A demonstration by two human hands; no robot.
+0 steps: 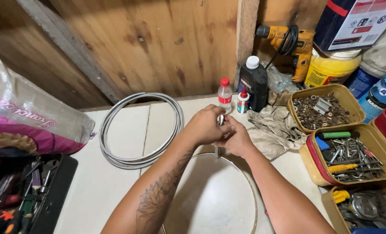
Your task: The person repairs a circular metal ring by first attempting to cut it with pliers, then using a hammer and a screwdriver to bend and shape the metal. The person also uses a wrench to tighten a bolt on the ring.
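Your thin metal hoop [250, 190] lies near on the white table [97, 186]. Your left hand [205, 125] and right hand [236, 139] both clench a small metal fitting [220, 120] at the hoop's far edge.

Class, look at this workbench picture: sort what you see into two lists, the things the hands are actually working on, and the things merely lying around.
In use:
left hand
right hand
small metal clamp pinched between them
thin metal hoop under the hands

Lying about:
coiled grey cable
rag
black oil bottle
yellow drill
tub of nuts
toolbox
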